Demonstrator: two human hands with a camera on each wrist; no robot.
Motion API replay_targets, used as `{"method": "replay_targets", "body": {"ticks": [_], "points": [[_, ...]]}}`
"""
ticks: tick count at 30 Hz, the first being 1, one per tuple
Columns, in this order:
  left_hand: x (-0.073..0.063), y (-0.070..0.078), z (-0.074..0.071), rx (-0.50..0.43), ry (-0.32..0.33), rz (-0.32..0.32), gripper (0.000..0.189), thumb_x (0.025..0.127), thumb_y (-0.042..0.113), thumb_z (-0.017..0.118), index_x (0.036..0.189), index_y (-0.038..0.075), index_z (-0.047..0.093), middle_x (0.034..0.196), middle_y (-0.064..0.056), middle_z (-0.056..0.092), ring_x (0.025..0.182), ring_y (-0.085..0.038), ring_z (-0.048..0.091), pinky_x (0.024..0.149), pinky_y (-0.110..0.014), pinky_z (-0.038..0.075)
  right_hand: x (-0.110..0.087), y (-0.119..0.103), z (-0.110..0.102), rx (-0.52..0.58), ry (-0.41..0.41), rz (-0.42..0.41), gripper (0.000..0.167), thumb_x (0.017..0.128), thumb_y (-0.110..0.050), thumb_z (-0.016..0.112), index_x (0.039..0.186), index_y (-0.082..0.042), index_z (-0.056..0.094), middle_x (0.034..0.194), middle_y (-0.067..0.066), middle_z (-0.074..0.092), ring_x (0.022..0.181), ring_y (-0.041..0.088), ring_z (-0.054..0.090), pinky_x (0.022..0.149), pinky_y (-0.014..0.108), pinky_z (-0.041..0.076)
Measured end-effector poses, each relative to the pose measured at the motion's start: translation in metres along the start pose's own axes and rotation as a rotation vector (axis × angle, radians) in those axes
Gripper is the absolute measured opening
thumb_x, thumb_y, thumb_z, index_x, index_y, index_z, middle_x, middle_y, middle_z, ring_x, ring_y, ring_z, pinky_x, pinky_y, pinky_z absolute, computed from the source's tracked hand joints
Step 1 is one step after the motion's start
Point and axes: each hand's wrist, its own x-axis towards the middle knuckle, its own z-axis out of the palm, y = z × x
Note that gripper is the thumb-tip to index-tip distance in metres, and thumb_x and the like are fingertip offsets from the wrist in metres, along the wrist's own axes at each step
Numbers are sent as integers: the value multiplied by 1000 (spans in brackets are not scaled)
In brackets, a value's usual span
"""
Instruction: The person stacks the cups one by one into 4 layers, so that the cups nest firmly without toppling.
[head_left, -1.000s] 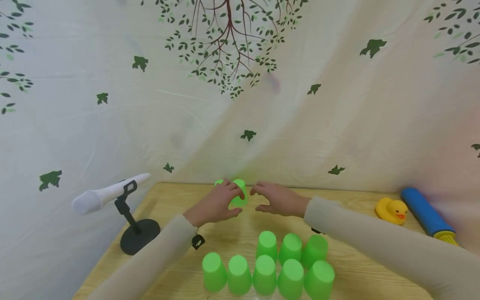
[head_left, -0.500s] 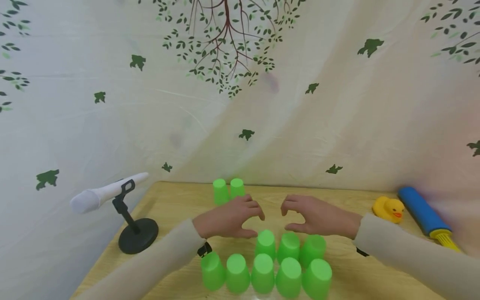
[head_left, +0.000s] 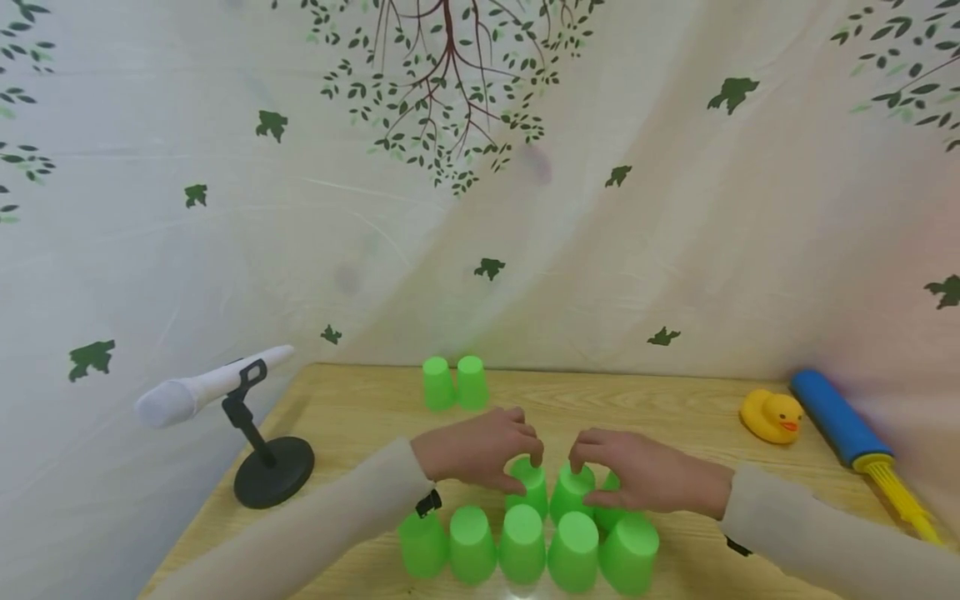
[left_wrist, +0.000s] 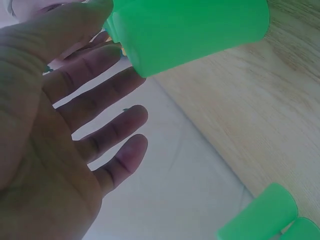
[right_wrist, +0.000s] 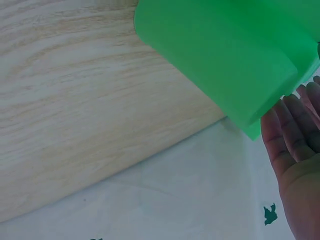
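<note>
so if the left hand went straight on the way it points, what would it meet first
The left hand would probably meet the upturned, tapered green plastic-looking cup at the left end of the row of three; whether they touch now is hard to tell.

- The head view looks forward and down, from above and behind the left hand [head_left: 480, 450] and the right hand [head_left: 647, 473], the farthest.
- The left wrist view, very near, faces forward past its hand.
- The right wrist view, equally near, also faces past its hand.
- All views share green cups [head_left: 522, 546] beside the hands, the table [head_left: 600, 402] and the cloth [head_left: 562, 308] beyond.
</note>
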Motion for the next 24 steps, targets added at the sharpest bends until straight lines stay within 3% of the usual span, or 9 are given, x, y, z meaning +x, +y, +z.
{"method": "replay_targets", "body": {"ticks": [18, 24], "points": [[2, -3, 5, -80, -46, -42, 27, 80, 31, 77, 99, 18, 62, 93, 12, 60, 80, -6, 44, 69, -14, 35, -2, 2, 6, 24, 9, 50, 22, 84, -26, 73, 100, -22, 58, 103, -12, 53, 89, 5, 55, 74, 26, 50], [-6, -17, -12, -159, 7, -107, 25, 82, 26, 74, 101, 16, 61, 98, 10, 59, 87, -9, 46, 75, -18, 39, 3, 4, -2, -24, 74, 30, 21, 85, -28, 72, 100, -21, 57, 102, -12, 53, 88, 6, 55, 73, 26, 49]]}}
